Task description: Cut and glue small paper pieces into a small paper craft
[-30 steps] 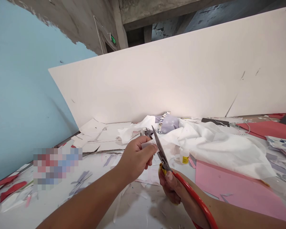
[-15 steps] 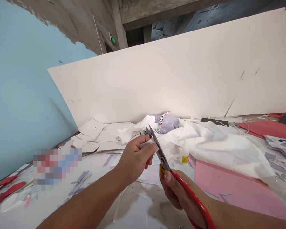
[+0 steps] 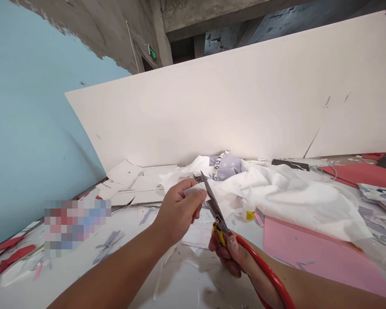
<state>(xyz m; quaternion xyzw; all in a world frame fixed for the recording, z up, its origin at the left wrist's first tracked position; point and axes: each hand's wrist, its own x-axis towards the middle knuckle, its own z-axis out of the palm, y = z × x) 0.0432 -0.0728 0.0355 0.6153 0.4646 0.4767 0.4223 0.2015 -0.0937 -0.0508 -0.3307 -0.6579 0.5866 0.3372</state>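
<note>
My left hand [image 3: 176,212] pinches a small piece of white paper [image 3: 195,192] between thumb and fingers, held up over the table. My right hand [image 3: 231,254] grips red-handled scissors [image 3: 214,205] with grey blades. The blades point up and away, their edges against the paper right beside my left fingertips. A red loop of the scissor handle [image 3: 266,274] runs back along my right wrist. Part of the paper is hidden behind my left fingers.
A crumpled white cloth [image 3: 286,193] lies behind my hands, with patterned lilac fabric [image 3: 228,165] and a small glue bottle [image 3: 248,210]. Pink sheet [image 3: 309,249] at right, red sheet [image 3: 360,174] far right. A big white board [image 3: 244,103] leans at the back. Paper scraps [image 3: 131,184] litter the table.
Both hands have shifted slightly left and down. The scissor blades have slid along the paper, and the grip on paper and scissors is unchanged.
</note>
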